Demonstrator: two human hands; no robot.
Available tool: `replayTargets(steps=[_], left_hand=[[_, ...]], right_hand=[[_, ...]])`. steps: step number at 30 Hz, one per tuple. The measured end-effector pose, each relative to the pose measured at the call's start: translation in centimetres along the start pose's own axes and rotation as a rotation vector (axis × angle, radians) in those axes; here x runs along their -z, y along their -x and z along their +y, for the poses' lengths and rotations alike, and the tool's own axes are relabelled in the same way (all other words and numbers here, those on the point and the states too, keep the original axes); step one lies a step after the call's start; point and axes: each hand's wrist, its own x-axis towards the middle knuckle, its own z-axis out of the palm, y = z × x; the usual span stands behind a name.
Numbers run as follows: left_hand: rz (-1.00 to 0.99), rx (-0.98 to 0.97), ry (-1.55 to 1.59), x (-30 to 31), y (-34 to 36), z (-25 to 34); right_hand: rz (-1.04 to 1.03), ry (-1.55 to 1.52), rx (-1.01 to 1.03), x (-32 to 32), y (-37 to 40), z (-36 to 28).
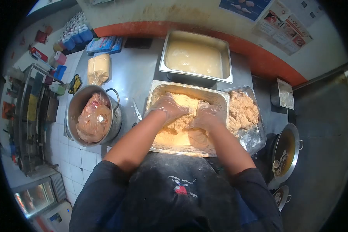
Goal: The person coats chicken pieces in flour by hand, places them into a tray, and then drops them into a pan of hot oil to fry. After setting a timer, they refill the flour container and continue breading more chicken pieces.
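Both hands wear clear plastic gloves and are inside a metal pan [155, 89] of yellowish flour-like coating [171, 138]. My left hand [170, 107] is at the pan's left side, its fingers sunk in the coating. Across from it, my right hand [207, 116] presses into the same coating, fingertips partly covered. What either hand holds, if anything, is hidden by the powder. Right beside the pan, coated pieces [242, 110] are heaped in a tray [256, 140]. Behind stands a deep metal pan [227, 73] of pale cloudy liquid [193, 58].
A large pot [71, 116] with bagged raw meat [94, 120] stands at left, near scissors [137, 110]. Behind it is a bag of tan powder [99, 69]. Blue packets [102, 45] lie at the back. At right are a wok of oil [287, 154] and a small metal container [285, 94].
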Motion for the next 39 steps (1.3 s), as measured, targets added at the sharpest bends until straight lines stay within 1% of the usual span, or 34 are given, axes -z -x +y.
replayTargets(steps=[1,3,4,6,7,9,10,12,13,14,16,17,18,20,21,22,23,24,25,26,27,28,30,32,33,34,35,36,38,39], left_hand=[[-0.003,-0.002,-0.003,0.6,0.0,0.1],[-0.177,0.008,0.122,2.2,0.4,-0.1],[-0.178,0.009,0.12,2.4,1.3,0.0],[-0.152,-0.098,0.405,2.6,3.0,0.4],[-0.149,-0.1,0.403,2.2,2.9,0.2],[-0.353,0.146,0.275,0.7,2.5,-0.5],[-0.359,0.152,0.281,0.7,3.5,-0.2],[-0.239,0.095,-0.034,0.7,5.3,0.7],[-0.151,0.105,0.036,0.3,5.9,0.4],[-0.16,0.104,0.033,0.5,6.2,0.8],[-0.067,0.068,0.068,1.0,7.1,1.6],[-0.108,0.039,0.017,1.2,6.9,2.0],[-0.104,0.036,0.014,1.1,6.8,1.9],[-0.121,-0.165,-0.125,0.3,6.0,1.3],[-0.121,-0.166,-0.126,-0.2,5.0,0.8],[-0.098,-0.068,-0.022,-0.5,3.6,0.2],[-0.075,0.031,0.083,-1.0,2.3,-0.4],[-0.073,0.031,0.083,-1.5,1.5,-0.9],[0.002,0.075,0.096,-1.7,0.8,-1.3],[0.078,0.12,0.108,-2.0,0.1,-1.6],[0.106,0.144,0.169,-2.4,-0.4,-1.7],[0.105,0.145,0.164,-1.8,-0.2,-1.2],[0.001,0.189,0.28,-0.6,0.0,-0.1],[0.016,0.159,0.293,-1.3,-1.4,-0.7],[0.029,0.131,0.306,-1.4,-1.9,-0.7],[0.041,0.124,0.307,-0.9,-1.3,-0.3],[-0.023,0.043,0.411,-0.9,-0.2,-0.2],[-0.092,-0.036,0.511,-0.2,1.6,0.2],[-0.163,-0.106,0.385,1.6,5.1,0.5],[-0.179,-0.203,0.341,-1.1,3.9,-2.6]], right_hand=[[-0.021,0.003,-0.015,-1.2,-1.0,0.3],[-0.046,-0.054,0.052,-3.2,-2.6,0.8],[-0.046,-0.057,0.052,-3.4,-2.5,1.0],[-0.142,-0.441,0.214,-3.1,-2.6,2.0],[-0.138,-0.441,0.216,-3.4,-2.7,2.4],[-0.421,-0.332,0.156,-4.7,-2.6,3.0],[-0.431,-0.329,0.155,-3.9,-1.2,2.4],[-0.411,-0.09,0.167,-1.1,1.9,1.2],[-0.337,-0.046,0.127,0.6,3.3,0.2],[-0.343,-0.052,0.122,0.7,2.9,0.3],[-0.306,0.062,0.108,0.8,1.9,0.3],[-0.303,0.059,0.107,0.8,1.5,0.5],[-0.303,0.019,0.132,0.6,1.1,0.7],[-0.301,-0.021,0.157,-0.3,-0.4,1.2],[-0.256,-0.09,0.195,-1.4,-1.6,1.6],[-0.212,-0.159,0.232,-2.2,-2.5,1.7],[-0.212,-0.16,0.231,-3.2,-3.2,1.7],[-0.114,-0.469,0.111,-3.9,-3.9,1.3],[-0.012,-0.775,-0.012,-4.6,-4.8,1.3],[-0.009,-0.773,-0.007,-5.2,-6.0,1.4],[-0.057,-0.832,-0.037,-6.3,-7.6,1.6],[-0.106,-0.891,-0.07,-6.7,-8.5,1.5],[-0.152,-0.947,-0.099,-6.9,-9.5,1.5],[-0.253,-0.761,0.041,-4.9,-8.3,0.4],[-0.247,-0.757,0.045,-4.3,-7.8,0.1],[-0.23,-0.608,0.163,-3.6,-7.3,-0.2],[-0.218,-0.458,0.277,-3.1,-6.7,-0.5],[-0.219,-0.461,0.281,-2.3,-5.5,-0.5],[-0.394,-0.397,0.316,-0.5,-2.4,0.2],[-0.396,-0.396,0.316,-0.1,-0.8,0.6]])
